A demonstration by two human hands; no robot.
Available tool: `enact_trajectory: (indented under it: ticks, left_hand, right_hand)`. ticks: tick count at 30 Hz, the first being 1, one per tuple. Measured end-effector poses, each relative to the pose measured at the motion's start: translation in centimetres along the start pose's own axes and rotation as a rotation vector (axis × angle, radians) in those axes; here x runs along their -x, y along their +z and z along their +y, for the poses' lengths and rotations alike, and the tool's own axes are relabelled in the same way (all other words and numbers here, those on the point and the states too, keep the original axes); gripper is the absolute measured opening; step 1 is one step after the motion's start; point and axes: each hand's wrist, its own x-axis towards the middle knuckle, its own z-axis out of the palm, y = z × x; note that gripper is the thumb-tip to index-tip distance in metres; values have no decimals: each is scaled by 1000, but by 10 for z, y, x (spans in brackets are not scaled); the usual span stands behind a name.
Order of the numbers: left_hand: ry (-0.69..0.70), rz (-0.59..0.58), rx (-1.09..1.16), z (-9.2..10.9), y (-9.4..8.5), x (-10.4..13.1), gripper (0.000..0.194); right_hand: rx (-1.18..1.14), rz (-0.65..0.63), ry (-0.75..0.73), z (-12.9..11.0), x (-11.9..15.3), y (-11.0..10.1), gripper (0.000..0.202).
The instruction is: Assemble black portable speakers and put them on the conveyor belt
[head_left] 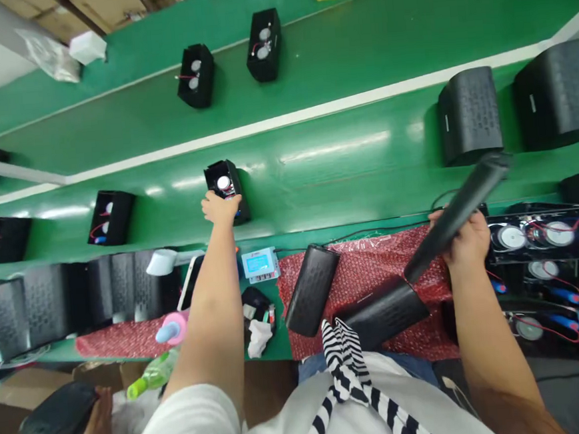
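My left hand [221,209] reaches out over the green bench, its fingers closed on the near end of a small open black speaker housing [240,197]. Round white parts show inside that housing. On the right, my right hand [464,236] grips a long black speaker panel [457,214], held tilted and slightly blurred above the red bubble wrap. Part of the hand is hidden behind the panel. Two closed black speaker cases, one upper left [313,292] and one nearer me [390,313], lie on the red bubble wrap [363,264].
A small blue-screened meter [260,265] stands left of the wrap. More open housings [112,217] sit along the green line [325,154]. Opened speakers with wires [536,234] are stacked at right, near upright cases [471,116]. A co-worker's hand [93,426] holds a dark case at lower left.
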Motion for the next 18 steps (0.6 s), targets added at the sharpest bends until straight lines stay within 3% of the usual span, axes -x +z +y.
enact_trajectory:
  ticks: [3,5,7,10,14,16,18]
  left_hand:
    - [-14,-30,-77,26,29,-23,58]
    - [-18,-88,-81,36,43,-24,45]
    - [-34,-144,-51,39,46,-24,35]
    - [-69,-223,22,38,30,-30,32]
    - [-53,-325,206,40,-12,-25,34]
    - [20,-404,322,45,-30,-4,37]
    - [161,-466,380,55,-44,33,43]
  right_hand:
    - [-112,37,20,-3,6,-14,29]
    - [-124,160,-6,0,10,-26,29]
    - [-128,282,-19,3,14,-39,31]
    - [-140,367,2,4,21,-59,32]
    - [-171,347,39,-4,33,-84,30]
    - [-194,297,74,-10,40,-94,29]
    - [-225,237,99,-13,48,-105,30]
